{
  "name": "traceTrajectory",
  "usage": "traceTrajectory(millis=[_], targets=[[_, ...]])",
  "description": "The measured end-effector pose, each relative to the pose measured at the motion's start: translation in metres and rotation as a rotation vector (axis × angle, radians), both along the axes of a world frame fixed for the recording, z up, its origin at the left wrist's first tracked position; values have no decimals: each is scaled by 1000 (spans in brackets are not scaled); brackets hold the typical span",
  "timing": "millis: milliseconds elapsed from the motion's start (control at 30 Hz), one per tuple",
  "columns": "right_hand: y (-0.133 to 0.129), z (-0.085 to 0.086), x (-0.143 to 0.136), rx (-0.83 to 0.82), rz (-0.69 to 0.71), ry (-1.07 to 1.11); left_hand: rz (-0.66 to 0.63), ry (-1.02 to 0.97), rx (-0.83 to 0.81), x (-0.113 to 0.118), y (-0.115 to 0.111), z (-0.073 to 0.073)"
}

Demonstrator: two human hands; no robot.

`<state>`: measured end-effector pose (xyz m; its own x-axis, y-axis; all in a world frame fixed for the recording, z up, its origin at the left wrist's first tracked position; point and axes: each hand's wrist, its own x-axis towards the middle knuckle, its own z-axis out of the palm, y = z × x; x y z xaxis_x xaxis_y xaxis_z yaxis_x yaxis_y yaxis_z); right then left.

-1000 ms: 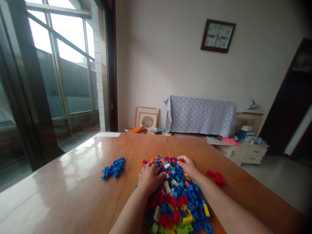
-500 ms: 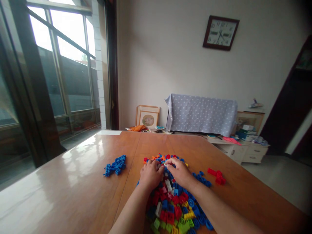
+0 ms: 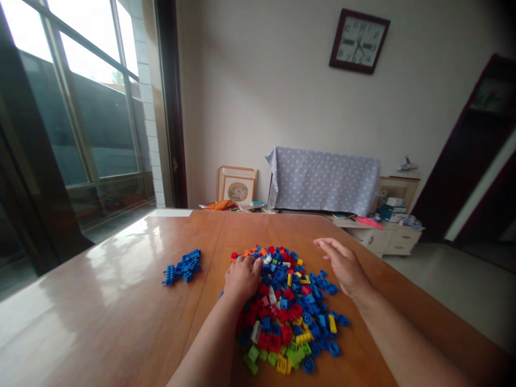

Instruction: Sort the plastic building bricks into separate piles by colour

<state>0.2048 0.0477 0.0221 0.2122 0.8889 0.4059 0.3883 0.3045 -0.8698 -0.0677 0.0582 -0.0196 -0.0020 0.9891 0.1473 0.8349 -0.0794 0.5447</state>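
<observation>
A heap of mixed toy building bricks [image 3: 278,312] in blue, red, yellow, green and white lies on the wooden table. My left hand [image 3: 242,277] rests at the heap's upper left, fingers curled with the back of the hand towards me; what they hold is hidden. Just beyond its fingertips is a white brick [image 3: 268,260]. My right hand [image 3: 342,266] is off the heap on the right, above the table, its fingers stretched leftward with nothing visible in them. Some blue bricks [image 3: 328,285] lie loose left of it.
A joined blue brick build [image 3: 183,267] sits on the table [image 3: 129,312] left of the heap. Behind the table stand a cloth-covered object [image 3: 326,180], a framed picture [image 3: 237,188] and a low white cabinet [image 3: 377,239]. A glass door is at the left.
My right hand has left the heap and moved right, away from my left hand, now covering the spot of the red brick build. My left hand stays at the heap. The view has shifted slightly.
</observation>
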Motion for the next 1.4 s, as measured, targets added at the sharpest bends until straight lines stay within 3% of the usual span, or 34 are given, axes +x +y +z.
traceTrajectory(millis=[67, 167, 267, 367, 667, 867, 1167, 1400], targets=[[1, -16, 29, -8, -52, -85, 5, 8, 2, 0, 0, 0], [-5, -47, 56, -49, 47, -316, 6, 10, 16, 0, 0, 0], [-14, -71, 68, -52, 179, -564, 3, 9, 31, 0, -1, 0], [-19, -83, 71, -98, 261, -736, 3, 10, 41, 0, -1, 0], [2, -91, 58, -109, 330, -794, 8, 32, 39, 0, -1, 1], [21, -97, 50, -15, 277, -808, 4, 27, 25, 0, -3, 4], [16, -82, 37, 21, 189, -883, 3, 30, 38, 0, -2, 1], [19, -81, 33, 13, 177, -873, -1, 37, 37, 0, -1, 0]])
